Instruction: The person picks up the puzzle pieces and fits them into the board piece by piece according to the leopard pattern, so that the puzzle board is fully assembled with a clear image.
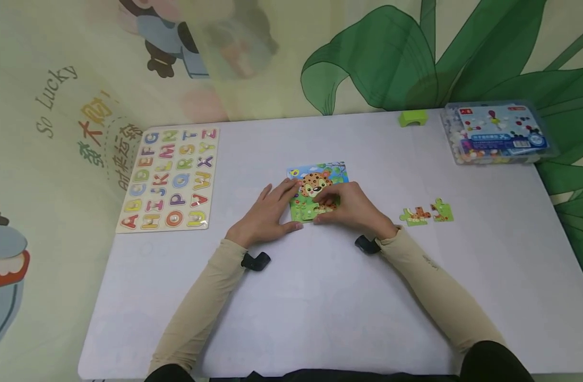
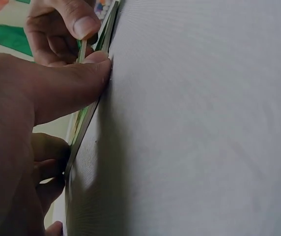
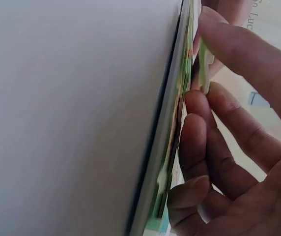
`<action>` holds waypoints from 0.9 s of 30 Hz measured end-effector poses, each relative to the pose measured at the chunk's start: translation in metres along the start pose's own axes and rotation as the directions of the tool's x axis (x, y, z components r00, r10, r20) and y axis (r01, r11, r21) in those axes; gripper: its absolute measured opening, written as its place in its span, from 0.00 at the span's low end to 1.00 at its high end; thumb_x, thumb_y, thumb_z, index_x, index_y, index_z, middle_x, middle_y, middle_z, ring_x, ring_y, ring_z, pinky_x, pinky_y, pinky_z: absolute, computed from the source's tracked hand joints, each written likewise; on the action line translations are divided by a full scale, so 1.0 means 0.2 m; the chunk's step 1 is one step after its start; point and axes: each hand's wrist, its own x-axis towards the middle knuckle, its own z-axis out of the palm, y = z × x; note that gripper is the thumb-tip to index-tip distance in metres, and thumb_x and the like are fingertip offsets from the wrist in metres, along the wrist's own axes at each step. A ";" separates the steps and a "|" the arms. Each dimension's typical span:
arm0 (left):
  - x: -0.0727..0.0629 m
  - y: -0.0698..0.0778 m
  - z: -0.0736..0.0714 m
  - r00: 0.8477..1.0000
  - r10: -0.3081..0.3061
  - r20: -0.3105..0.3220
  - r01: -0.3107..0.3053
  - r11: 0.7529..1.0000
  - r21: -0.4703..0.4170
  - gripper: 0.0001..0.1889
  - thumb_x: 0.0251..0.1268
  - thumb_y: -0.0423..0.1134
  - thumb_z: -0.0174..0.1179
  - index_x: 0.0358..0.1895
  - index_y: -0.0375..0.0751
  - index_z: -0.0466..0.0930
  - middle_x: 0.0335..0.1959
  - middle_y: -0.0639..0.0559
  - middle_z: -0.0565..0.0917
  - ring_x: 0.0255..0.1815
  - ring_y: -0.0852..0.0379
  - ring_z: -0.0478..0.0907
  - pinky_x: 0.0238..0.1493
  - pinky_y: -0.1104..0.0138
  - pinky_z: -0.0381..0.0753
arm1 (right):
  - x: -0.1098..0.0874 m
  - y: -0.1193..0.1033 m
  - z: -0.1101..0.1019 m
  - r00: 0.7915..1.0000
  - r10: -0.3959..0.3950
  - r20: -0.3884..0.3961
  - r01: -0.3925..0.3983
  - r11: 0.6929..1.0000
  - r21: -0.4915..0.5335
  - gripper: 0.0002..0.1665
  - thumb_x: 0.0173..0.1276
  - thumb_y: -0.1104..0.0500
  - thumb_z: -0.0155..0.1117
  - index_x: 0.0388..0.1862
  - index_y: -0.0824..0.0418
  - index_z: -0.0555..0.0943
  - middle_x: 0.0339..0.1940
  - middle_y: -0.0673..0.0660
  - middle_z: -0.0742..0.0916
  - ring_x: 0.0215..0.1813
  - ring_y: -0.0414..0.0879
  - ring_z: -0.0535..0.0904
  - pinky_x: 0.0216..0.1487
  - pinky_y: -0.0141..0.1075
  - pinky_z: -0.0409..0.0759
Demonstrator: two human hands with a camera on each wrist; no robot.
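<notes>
A small jigsaw puzzle with a spotted leopard cub on green grass lies flat on the white table. My left hand rests at its left side, fingers extended onto its edge and thumb by the near corner. Over the lower right of the picture, my right hand pinches a thin green-edged puzzle piece between thumb and fingers, tilted up from the board. Its printed face is mostly hidden. Two loose puzzle pieces, one orange and green and one mainly green, lie to the right.
An alphabet board with knobbed letters lies at the table's left. A green arch block sits at the back edge. Beside it, a clear plastic box of small coloured parts occupies the back right corner. Printed curtains hang behind the table.
</notes>
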 end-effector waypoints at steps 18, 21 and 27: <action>0.01 0.02 0.02 0.998 -0.037 -0.041 0.034 0.996 -0.084 0.35 0.86 0.51 0.48 0.86 0.40 0.53 0.88 0.46 0.54 0.90 0.48 0.45 0.89 0.46 0.36 | 0.05 -0.03 0.04 0.999 -0.010 0.043 0.014 0.995 -0.096 0.28 0.50 0.53 0.91 0.49 0.58 0.91 0.40 0.52 0.89 0.41 0.46 0.78 0.44 0.38 0.75; 0.02 0.03 0.03 0.997 -0.050 -0.061 0.047 0.998 -0.045 0.33 0.86 0.50 0.48 0.85 0.39 0.56 0.87 0.44 0.57 0.90 0.46 0.48 0.88 0.43 0.40 | 0.05 -0.03 0.04 0.999 -0.014 0.044 0.019 0.995 -0.097 0.27 0.52 0.53 0.90 0.51 0.59 0.91 0.43 0.53 0.90 0.43 0.46 0.78 0.46 0.38 0.75; 0.05 0.06 0.04 0.993 -0.069 -0.097 0.071 0.997 0.022 0.30 0.87 0.49 0.48 0.82 0.37 0.62 0.84 0.41 0.62 0.88 0.44 0.52 0.86 0.40 0.46 | 0.04 -0.02 0.03 0.999 -0.022 0.043 0.026 0.997 -0.079 0.26 0.56 0.55 0.88 0.53 0.60 0.90 0.45 0.54 0.91 0.44 0.47 0.80 0.48 0.40 0.77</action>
